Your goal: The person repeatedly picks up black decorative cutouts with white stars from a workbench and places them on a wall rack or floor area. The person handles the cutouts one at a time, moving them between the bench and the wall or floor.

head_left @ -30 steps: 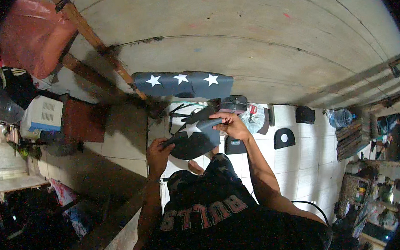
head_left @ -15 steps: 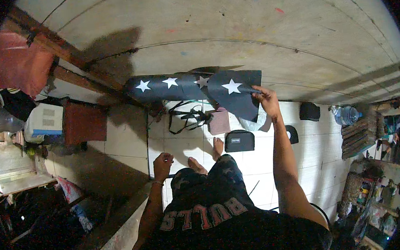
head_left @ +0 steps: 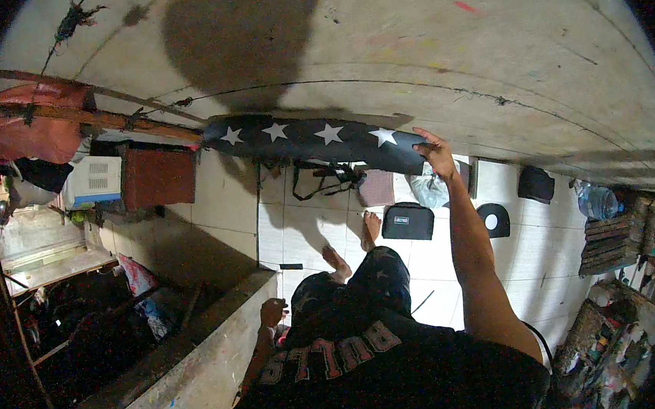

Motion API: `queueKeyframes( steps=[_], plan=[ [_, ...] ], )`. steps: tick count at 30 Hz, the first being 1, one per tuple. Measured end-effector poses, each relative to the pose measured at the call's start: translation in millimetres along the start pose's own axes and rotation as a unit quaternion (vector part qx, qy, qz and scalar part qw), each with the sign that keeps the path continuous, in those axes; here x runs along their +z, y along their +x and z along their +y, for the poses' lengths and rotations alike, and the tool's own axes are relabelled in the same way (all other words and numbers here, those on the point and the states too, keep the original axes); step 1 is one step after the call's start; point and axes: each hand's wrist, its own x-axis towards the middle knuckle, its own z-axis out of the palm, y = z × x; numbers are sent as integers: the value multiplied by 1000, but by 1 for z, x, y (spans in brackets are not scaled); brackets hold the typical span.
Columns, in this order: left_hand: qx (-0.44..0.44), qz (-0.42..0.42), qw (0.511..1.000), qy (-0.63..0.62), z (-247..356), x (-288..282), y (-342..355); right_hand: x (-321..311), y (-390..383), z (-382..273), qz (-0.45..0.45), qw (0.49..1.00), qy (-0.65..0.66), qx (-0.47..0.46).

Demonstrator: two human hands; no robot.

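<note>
A long black strip with white stars (head_left: 330, 133) runs along the foot of the pale wall, its right end lying flat. My right hand (head_left: 434, 154) reaches up to that end, fingers stretched and spread over its edge, thumb apart from them. Low beside my left thigh is my left hand (head_left: 274, 312), its fingers curled in; whatever may be inside them is hidden. Below the strip's right part lies a clear plastic bag (head_left: 429, 189), next to a reddish patterned cloth (head_left: 376, 188).
Black straps (head_left: 325, 180), a black zipped case (head_left: 408, 222) and a dark piece with a round white spot (head_left: 493, 221) lie on the tiled floor. A black pouch (head_left: 535, 184) and a water bottle (head_left: 598, 202) stand right. A low concrete wall (head_left: 194, 369) borders my left side.
The strip's folded-over right end has been laid flat, and my right hand's fingers have spread from their grip on it. My left hand has dropped lower towards my hip. The view has shifted.
</note>
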Motion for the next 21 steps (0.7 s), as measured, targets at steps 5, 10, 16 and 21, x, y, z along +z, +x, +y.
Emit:
queueKeyframes(
  steps=[5,10,16,21],
  plan=[
    [-71,-33,997,-19,-1,1,15,1,-8,9,72,996,45,-26],
    [-46,-154,967,-198,42,19,45,2,-82,8,292,954,41,-44],
    [149,-127,960,202,43,54,136,2,-268,217,224,946,218,81],
    [-43,-206,957,202,99,94,168,74,-478,210,253,868,252,345]
  ],
)
